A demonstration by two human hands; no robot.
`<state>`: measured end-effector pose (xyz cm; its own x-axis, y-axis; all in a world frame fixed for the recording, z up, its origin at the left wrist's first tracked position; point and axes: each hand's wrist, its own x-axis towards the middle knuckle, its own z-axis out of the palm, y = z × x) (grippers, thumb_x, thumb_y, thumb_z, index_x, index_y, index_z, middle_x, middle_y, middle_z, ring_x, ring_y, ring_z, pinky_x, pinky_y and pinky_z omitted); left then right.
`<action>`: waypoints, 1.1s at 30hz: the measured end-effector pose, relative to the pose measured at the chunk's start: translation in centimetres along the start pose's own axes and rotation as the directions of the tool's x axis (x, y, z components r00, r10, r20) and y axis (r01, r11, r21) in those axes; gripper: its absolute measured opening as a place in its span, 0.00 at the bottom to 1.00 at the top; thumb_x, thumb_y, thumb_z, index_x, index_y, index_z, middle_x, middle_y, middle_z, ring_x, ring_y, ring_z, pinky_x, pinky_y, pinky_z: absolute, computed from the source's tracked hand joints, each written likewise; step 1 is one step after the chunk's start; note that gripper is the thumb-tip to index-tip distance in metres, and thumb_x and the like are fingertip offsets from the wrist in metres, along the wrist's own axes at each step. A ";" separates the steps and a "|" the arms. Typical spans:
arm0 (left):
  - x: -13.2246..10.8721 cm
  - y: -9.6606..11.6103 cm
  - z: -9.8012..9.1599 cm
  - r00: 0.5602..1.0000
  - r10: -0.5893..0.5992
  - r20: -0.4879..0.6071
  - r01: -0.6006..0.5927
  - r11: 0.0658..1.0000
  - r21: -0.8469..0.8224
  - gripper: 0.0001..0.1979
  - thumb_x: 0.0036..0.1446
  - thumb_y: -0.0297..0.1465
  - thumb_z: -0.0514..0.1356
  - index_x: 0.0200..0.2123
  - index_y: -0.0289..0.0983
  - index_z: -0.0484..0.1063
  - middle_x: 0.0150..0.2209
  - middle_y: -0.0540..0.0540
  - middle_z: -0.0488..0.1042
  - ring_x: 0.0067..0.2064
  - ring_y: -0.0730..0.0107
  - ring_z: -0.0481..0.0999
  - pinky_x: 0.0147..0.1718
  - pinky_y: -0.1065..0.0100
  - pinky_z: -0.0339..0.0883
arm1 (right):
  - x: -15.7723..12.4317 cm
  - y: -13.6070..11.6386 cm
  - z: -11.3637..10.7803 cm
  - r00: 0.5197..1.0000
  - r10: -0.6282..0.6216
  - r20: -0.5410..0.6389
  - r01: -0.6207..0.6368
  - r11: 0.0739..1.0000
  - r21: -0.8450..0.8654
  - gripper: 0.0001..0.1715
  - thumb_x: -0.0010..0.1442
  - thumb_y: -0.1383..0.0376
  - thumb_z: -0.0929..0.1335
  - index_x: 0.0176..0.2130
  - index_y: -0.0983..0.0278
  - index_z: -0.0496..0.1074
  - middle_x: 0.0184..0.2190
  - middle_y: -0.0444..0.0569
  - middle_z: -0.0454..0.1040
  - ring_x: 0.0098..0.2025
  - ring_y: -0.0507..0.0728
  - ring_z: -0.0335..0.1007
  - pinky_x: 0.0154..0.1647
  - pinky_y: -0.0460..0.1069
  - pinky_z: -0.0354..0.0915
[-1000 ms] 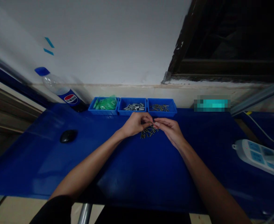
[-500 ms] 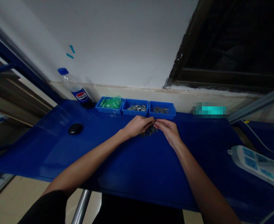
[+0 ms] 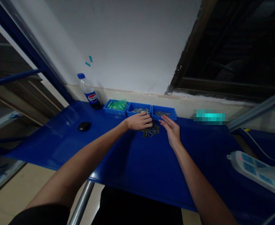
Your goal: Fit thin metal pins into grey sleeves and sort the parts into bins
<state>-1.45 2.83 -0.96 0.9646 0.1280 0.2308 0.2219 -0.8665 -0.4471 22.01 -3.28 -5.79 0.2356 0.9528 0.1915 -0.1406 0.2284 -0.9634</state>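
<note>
My left hand [image 3: 139, 121] reaches over the front rim of the middle blue tray [image 3: 139, 110], which holds several small grey metal pieces; its fingers are curled at the rim and what they hold, if anything, is hidden. My right hand [image 3: 171, 127] lies with fingers stretched toward the right blue tray [image 3: 164, 113] of thin dark pins. A loose pile of pins [image 3: 150, 131] lies on the blue table [image 3: 132, 162] between the two hands.
A left blue tray [image 3: 116, 105] holds green plastic pieces. A cola bottle [image 3: 89, 92] stands by the wall, a black mouse [image 3: 84, 126] lies to the left, and a white power strip [image 3: 259, 170] lies at the right. A window frame rises behind.
The hands, pinched together over the pin pile before, have parted: the left went to the middle tray, the right toward the right tray. The camera view swung left.
</note>
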 end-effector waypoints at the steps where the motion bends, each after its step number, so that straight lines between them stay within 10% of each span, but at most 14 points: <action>1: 0.2 -0.2 0.2 1.000 0.019 -0.001 -0.019 1.000 0.005 0.09 0.73 0.31 0.56 0.50 0.40 0.76 0.47 0.40 0.78 0.49 0.59 0.74 0.50 0.59 0.64 | 0.0 0.1 0.0 1.000 -0.005 0.006 0.005 1.000 -0.010 0.31 0.54 0.53 0.79 0.55 0.61 0.82 0.58 0.60 0.82 0.54 0.69 0.83 0.63 0.66 0.71; 12: 2.1 -1.7 0.0 0.980 -0.177 0.097 0.161 0.975 0.151 0.14 0.75 0.32 0.51 0.59 0.39 0.69 0.54 0.36 0.73 0.55 0.52 0.68 0.55 0.51 0.55 | 0.3 0.3 -0.4 0.999 -0.007 0.041 0.010 0.996 -0.086 0.39 0.53 0.53 0.79 0.61 0.59 0.78 0.65 0.59 0.76 0.53 0.67 0.83 0.52 0.61 0.78; 28: 0.8 1.4 0.3 0.942 -0.319 0.102 0.328 0.940 -0.090 0.13 0.72 0.30 0.52 0.47 0.33 0.76 0.44 0.36 0.77 0.45 0.55 0.73 0.48 0.57 0.65 | 1.0 1.1 -1.1 0.994 -0.063 0.095 0.084 0.969 -0.232 0.40 0.57 0.58 0.74 0.68 0.54 0.72 0.70 0.56 0.71 0.42 0.59 0.81 0.35 0.52 0.77; 33: -0.7 2.2 -0.9 0.827 -0.530 0.186 0.562 0.787 -0.254 0.11 0.68 0.31 0.57 0.47 0.34 0.77 0.44 0.38 0.78 0.45 0.56 0.78 0.45 0.59 0.70 | 0.4 0.8 -1.2 0.989 -0.105 0.107 0.130 0.954 -0.269 0.33 0.61 0.60 0.72 0.65 0.55 0.75 0.66 0.54 0.75 0.43 0.59 0.82 0.38 0.53 0.77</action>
<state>-1.75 0.42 -1.33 0.7066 0.6553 0.2671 0.6805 -0.7327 -0.0026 23.15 -2.99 -6.71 0.1450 0.9396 0.3101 0.1553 0.2879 -0.9450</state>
